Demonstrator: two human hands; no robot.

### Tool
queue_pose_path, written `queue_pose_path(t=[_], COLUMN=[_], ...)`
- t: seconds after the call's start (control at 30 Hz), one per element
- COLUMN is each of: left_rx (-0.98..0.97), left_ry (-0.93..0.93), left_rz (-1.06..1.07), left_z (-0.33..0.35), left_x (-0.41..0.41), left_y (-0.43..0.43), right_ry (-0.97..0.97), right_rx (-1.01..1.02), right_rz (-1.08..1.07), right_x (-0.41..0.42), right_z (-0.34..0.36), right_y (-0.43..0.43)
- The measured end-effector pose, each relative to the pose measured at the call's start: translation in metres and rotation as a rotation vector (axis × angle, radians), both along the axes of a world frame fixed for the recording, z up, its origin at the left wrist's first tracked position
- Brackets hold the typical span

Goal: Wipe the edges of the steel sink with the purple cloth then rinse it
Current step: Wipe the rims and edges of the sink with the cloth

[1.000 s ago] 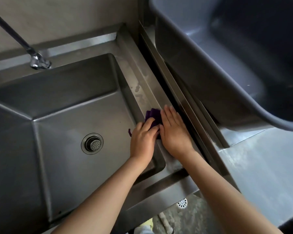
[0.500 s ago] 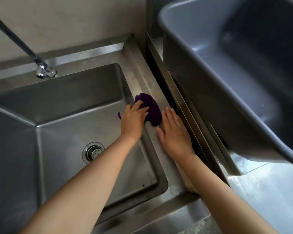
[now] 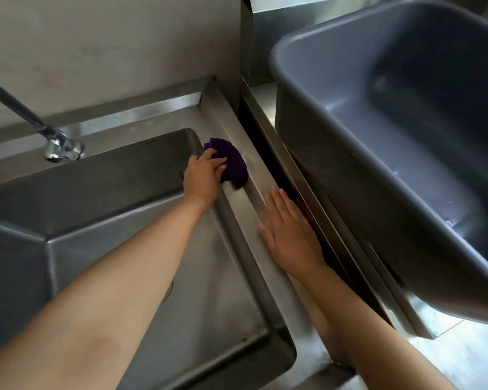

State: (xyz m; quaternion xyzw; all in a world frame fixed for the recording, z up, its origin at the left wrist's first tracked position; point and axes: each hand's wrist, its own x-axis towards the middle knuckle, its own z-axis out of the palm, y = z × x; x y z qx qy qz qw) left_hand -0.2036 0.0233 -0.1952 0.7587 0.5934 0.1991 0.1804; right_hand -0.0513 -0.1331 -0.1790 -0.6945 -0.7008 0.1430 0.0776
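The steel sink [image 3: 245, 209] fills the lower left, with a deep basin and a flat right rim. A bunched purple cloth [image 3: 231, 161] lies on that right rim near the back corner. My left hand [image 3: 203, 178] presses down on the cloth, fingers curled over its near side. My right hand [image 3: 289, 229] lies flat and empty on the same rim, closer to me, fingers together and pointing away. The drain is hidden under my left forearm.
A tap [image 3: 60, 147] on a slanted pipe hangs over the basin's back left. A large grey plastic tub [image 3: 406, 170] stands on the steel counter [image 3: 468, 350] to the right, beyond a dark gap [image 3: 268, 153]. A plain wall [image 3: 110, 52] stands behind.
My left hand has slid the purple cloth along the right rim away from me, toward the back corner. My right hand has stayed flat on the rim, now apart from the cloth.
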Motion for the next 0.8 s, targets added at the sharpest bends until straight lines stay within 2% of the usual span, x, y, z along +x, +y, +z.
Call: queue_pose_path(t=[0.1,0.3,0.43,0.5,0.6,0.8], left_rx=[-0.011,0.042,0.118,0.153,0.204,0.214], left_ry=[-0.092,-0.278,-0.467,-0.422,-0.194,-0.048], left_rz=[0.020,-0.013,0.083,-0.004,-0.196,-0.224], left_z=[-0.010,-0.015,-0.001,0.004,-0.005,-0.010], left_x=[-0.006,-0.001,0.010,0.022,0.034,0.027], left_y=[-0.001,-0.066,-0.059,-0.041,-0.023,0.006], right_ry=[0.013,0.021,0.018,0.008,0.015,-0.013], right_rx=[-0.006,-0.032,-0.047,-0.043,-0.048,-0.077], right_rz=[-0.022,-0.059,-0.061,-0.055,-0.057,-0.067], right_x=[-0.001,-0.003,-0.003,-0.003,-0.003,-0.005], right_z=[-0.004,-0.001,0.000,-0.002,-0.001,-0.001], right_y=[0.000,0.000,0.001,0.000,0.000,0.001])
